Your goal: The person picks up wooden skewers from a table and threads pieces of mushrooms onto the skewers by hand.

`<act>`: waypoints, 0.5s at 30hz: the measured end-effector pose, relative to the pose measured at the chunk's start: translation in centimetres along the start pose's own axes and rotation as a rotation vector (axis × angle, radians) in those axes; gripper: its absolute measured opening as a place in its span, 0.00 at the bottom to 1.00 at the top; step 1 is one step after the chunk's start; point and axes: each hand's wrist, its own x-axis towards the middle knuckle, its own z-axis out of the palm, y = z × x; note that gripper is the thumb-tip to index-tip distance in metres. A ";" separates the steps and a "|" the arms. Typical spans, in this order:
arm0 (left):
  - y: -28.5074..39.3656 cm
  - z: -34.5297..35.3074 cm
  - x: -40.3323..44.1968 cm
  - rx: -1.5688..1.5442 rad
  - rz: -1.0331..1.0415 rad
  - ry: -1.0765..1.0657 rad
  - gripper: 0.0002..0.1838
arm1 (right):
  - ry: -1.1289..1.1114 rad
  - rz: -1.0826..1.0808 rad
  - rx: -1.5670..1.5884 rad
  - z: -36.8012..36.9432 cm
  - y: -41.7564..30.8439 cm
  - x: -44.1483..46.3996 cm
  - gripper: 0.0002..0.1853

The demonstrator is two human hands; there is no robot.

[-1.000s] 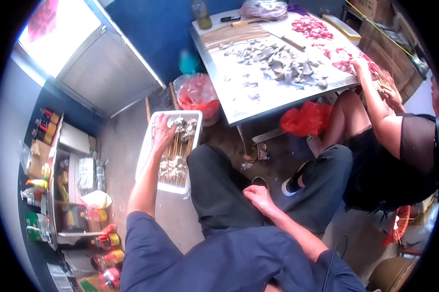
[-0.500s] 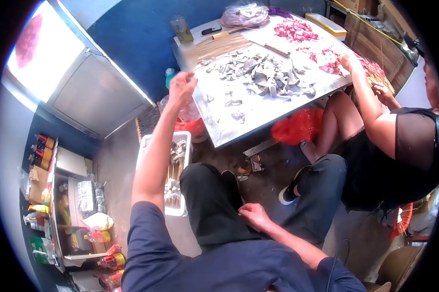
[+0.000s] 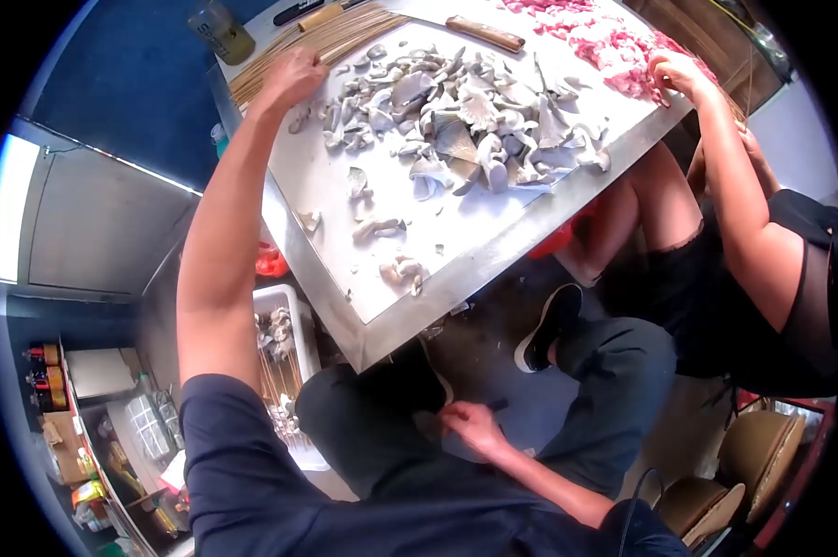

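Observation:
My left hand (image 3: 294,78) reaches over the table to a bundle of thin bamboo skewers (image 3: 358,30). Its fingers are bent together at the skewers' near end; what they pinch, if anything, is hidden. Beside it spreads a large heap of torn grey oyster mushrooms (image 3: 474,121), with a few loose pieces (image 3: 400,272) toward the near corner. Low over my lap, between my knees, my right hand (image 3: 472,429) is loosely curled with nothing visible in it. A white basket (image 3: 314,457) left of my leg holds skewered mushrooms (image 3: 278,334).
A wooden-handled knife (image 3: 486,33) lies behind the mushrooms. At right a co-worker's hand (image 3: 677,74) touches a pile of raw pink meat (image 3: 614,56). The table's metal edge (image 3: 493,251) juts toward my knees. A jar (image 3: 222,32) stands at the far left corner.
My view has come closer to the table. My left hand has moved from raised in the air beside the table down to the skewers. My right hand stays over my lap.

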 end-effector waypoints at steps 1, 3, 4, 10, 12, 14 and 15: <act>0.0 0.9 0.1 0.050 0.065 0.097 0.15 | 0.031 -0.014 0.000 0.2 0.0 0.2 0.13; 0.1 1.3 0.5 0.186 0.121 0.158 0.08 | 0.022 0.012 -0.040 0.3 -0.6 0.1 0.13; 0.0 1.2 0.4 0.186 0.117 0.162 0.08 | 0.021 0.037 -0.078 0.3 -0.9 -0.1 0.12; 2.1 -2.5 -1.3 0.308 0.202 0.257 0.09 | 0.004 -0.030 -0.051 0.4 -0.7 -0.7 0.13; 3.0 -4.2 -2.4 0.366 0.180 0.288 0.08 | 0.002 -0.022 -0.044 0.3 -1.1 -1.2 0.13; 4.3 -5.9 -3.5 0.289 0.119 0.245 0.08 | -0.003 -0.018 -0.042 0.4 -1.4 -1.9 0.13; 4.8 -6.9 -3.7 0.208 0.057 0.194 0.07 | -0.002 -0.032 -0.047 0.4 -1.4 -2.1 0.13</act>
